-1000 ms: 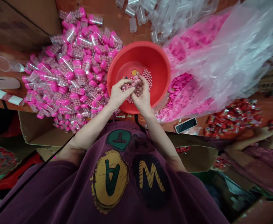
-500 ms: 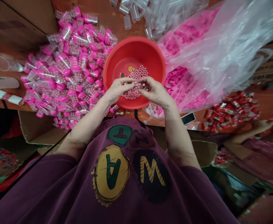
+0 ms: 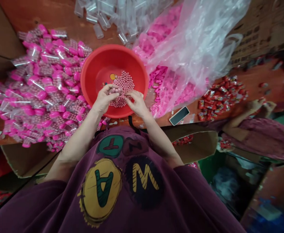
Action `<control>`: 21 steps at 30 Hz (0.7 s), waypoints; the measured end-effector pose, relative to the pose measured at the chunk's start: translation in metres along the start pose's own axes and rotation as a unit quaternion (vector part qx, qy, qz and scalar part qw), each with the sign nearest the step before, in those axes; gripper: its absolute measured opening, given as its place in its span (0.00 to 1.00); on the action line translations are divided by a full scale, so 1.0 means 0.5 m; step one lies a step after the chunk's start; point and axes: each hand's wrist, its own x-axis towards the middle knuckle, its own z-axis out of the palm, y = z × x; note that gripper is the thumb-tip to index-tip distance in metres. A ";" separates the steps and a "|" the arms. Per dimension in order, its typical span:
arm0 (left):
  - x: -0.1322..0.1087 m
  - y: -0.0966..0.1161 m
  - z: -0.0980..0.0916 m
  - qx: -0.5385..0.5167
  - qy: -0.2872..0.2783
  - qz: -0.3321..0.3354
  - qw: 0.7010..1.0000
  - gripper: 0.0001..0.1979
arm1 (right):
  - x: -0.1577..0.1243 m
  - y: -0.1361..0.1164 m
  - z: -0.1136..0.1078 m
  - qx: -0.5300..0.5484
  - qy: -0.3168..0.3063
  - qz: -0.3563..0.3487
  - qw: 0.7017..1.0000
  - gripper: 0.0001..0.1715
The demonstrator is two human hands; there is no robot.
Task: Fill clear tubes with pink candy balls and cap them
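Note:
A red plastic bowl [image 3: 100, 61] holds a heap of small pink balls [image 3: 124, 84]. My left hand [image 3: 104, 98] hovers over the bowl's near side with its fingers curled round a small clear tube filled with pink balls. My right hand [image 3: 137, 102] is beside it, fingers pinched together near the tube's end; what they pinch is too small to make out.
A big pile of filled tubes with pink caps [image 3: 39, 87] lies left of the bowl. Empty clear tubes [image 3: 103, 14] lie behind it. A clear bag of pink caps [image 3: 178, 61] lies right. A phone [image 3: 179, 115], red wrapped sweets [image 3: 221, 94] and another person's hand [image 3: 255, 105] are further right.
The view has swung right, so the bowl and pile sit further left in the picture. Both hands stay together over the bowl; my right hand has drawn back toward me.

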 end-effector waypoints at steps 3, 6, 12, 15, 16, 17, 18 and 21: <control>0.000 -0.003 0.040 0.005 -0.041 -0.031 0.999 0.23 | -0.016 0.078 -0.041 0.002 0.170 0.072 0.983 0.19; 0.000 -0.004 0.081 -0.005 -0.054 -0.057 0.997 0.24 | 0.004 0.176 -0.099 -0.008 0.289 0.172 0.942 0.20; 0.009 0.000 0.140 0.004 -0.074 -0.092 0.993 0.21 | 0.125 0.305 -0.132 -0.106 0.199 0.270 0.936 0.19; 0.020 0.000 0.152 0.008 -0.076 -0.087 0.993 0.23 | 0.155 0.320 -0.124 -0.136 0.170 0.285 0.933 0.19; 0.024 -0.001 0.154 0.009 -0.077 -0.085 0.993 0.23 | 0.154 0.321 -0.125 -0.138 0.162 0.283 0.935 0.19; 0.027 -0.003 0.155 0.009 -0.077 -0.083 0.994 0.23 | 0.147 0.320 -0.128 -0.135 0.155 0.278 0.938 0.19; 0.029 -0.005 0.156 0.006 -0.077 -0.081 0.994 0.22 | 0.137 0.318 -0.133 -0.127 0.153 0.272 0.942 0.20; 0.031 -0.013 0.158 -0.007 -0.071 -0.080 0.994 0.20 | 0.085 0.290 -0.150 -0.036 0.173 0.246 0.953 0.25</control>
